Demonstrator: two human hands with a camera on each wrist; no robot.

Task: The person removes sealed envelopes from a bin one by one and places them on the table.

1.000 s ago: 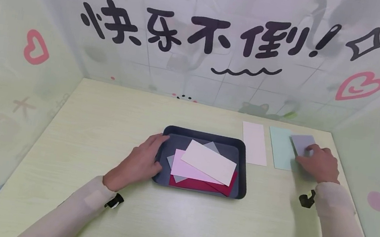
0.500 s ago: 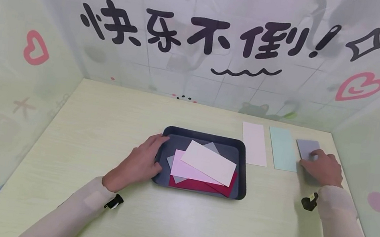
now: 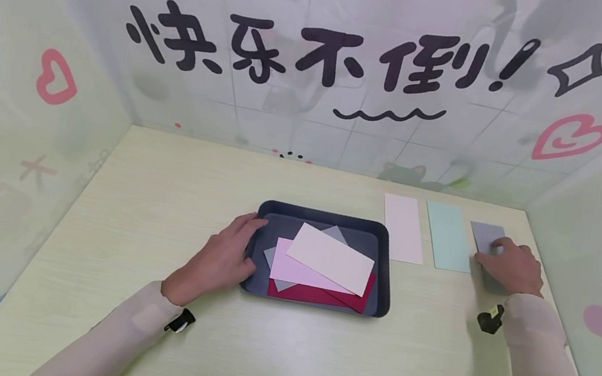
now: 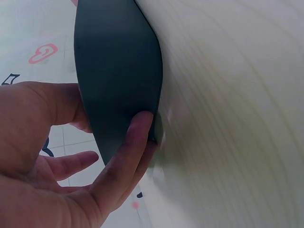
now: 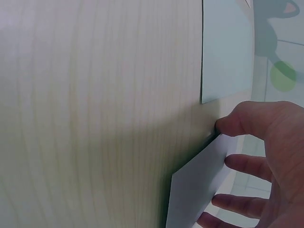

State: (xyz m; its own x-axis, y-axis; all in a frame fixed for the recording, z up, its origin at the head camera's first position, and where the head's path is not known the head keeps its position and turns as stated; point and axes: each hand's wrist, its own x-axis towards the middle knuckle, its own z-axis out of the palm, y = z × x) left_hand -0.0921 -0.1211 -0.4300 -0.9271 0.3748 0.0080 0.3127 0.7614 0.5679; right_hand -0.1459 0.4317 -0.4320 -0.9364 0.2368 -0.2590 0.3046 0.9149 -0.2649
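A shallow dark tray (image 3: pixel 387 277) sits on the table. At its left end my left hand (image 3: pixel 214 259) grips the wall, with fingers pressed on the outer side (image 4: pixel 114 52) in the left wrist view. Overlapping in the tray are a white card (image 3: pixel 330 258), a pink card (image 3: pixel 297 271), dark red paper (image 3: pixel 295 290) and grey paper (image 3: pixel 336 233). At the far right, my right hand (image 3: pixel 512 266) holds a lavender-grey card (image 3: pixel 484 233) by its edges, thumb on one side and fingers across; the hand covers part of it. The card appears at or close to the table surface.
A mint card (image 3: pixel 449 238) lies just left of the lavender-grey one, and a pale pink card (image 3: pixel 403 229) lies between it and the tray. Printed cloth walls (image 3: pixel 297 130) enclose the table (image 3: pixel 187 178) at the back and both sides.
My right hand has moved the lavender-grey card right and slightly toward me, off the mint card it overlapped; a gap separates them. Over the last half second it barely moved. My left hand stayed put.
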